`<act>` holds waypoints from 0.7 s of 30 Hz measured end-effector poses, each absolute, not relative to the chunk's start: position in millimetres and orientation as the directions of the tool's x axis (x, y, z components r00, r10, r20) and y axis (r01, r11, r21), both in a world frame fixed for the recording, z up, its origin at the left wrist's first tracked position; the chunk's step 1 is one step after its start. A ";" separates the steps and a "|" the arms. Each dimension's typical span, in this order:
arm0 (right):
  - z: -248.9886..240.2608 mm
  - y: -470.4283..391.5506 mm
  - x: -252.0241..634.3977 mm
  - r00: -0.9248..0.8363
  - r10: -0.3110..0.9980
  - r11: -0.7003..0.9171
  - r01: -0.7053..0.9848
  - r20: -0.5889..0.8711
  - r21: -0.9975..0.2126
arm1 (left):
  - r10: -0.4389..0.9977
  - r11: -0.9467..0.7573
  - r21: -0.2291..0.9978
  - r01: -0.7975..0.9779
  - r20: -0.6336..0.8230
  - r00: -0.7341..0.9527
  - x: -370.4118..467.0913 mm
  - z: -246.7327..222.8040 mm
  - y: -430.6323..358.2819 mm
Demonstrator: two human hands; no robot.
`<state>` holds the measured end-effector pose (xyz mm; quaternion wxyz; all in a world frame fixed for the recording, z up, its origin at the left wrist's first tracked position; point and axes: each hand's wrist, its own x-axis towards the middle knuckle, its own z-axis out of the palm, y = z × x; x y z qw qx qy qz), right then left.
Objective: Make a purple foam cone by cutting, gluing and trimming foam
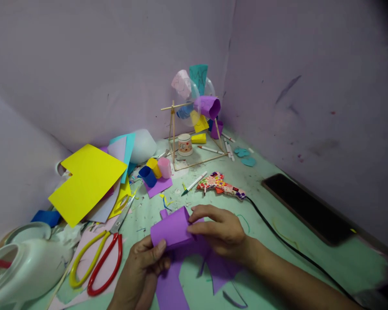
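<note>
A purple paper roll point(172, 228) sits low at mid-view, above the green tabletop point(255, 275), held between the two hands. The left hand point(148, 260) grasps its lower left, thumb pressed on the front; the other fingers curl partly out of sight underneath. The right hand point(224, 230) bends its fingertips against the roll's right end, but its thumb is hidden, so whether they pinch the paper cannot be told. Both arms, and the purple sheet point(171, 288) below, run off the bottom edge. At left a white jug point(35, 262) is cut off by the frame. The glue gun point(221, 185) lies beyond the hands, its black cord point(287, 241) lost in the blurred, dark lower right corner. Behind, the clear wheel's point(195, 92) axle is largely masked by paper cups
</note>
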<state>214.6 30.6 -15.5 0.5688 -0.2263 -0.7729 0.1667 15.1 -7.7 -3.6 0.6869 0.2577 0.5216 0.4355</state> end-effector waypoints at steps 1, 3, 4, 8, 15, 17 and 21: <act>-13.7 30.6 214.2 -0.222 0.583 0.813 0.176 0.782 -0.555 | 0.870 0.477 0.811 -0.338 -0.491 0.049 14.3 -4.8 -6.7; -9.5 30.1 213.4 -0.151 0.682 0.729 0.213 0.716 -0.650 | 0.873 0.465 0.820 -0.334 -0.487 0.020 12.9 -6.3 -4.9; -7.2 29.6 212.8 -0.126 0.721 0.689 0.228 0.681 -0.688 | 0.875 0.462 0.824 -0.329 -0.484 0.015 12.5 -6.4 -4.2; -1.0 24.9 209.8 -0.201 0.816 0.573 0.152 0.543 -0.805 | 0.863 0.467 0.788 -0.401 -0.505 0.013 13.1 -3.7 -2.2; -2.7 12.4 206.0 -0.109 0.790 0.605 -0.017 0.603 -0.796 | 0.803 0.503 0.562 -0.657 -0.586 0.114 14.3 -10.2 0.8; -2.0 16.0 208.7 -0.042 0.813 0.581 0.003 0.581 -0.814 | 0.796 0.487 0.547 -0.681 -0.598 0.089 12.3 -12.9 1.7; 2.7 32.3 222.5 0.161 0.838 0.504 0.141 0.522 -0.852 | 0.777 0.455 0.619 -0.640 -0.628 -0.055 7.9 -9.2 3.4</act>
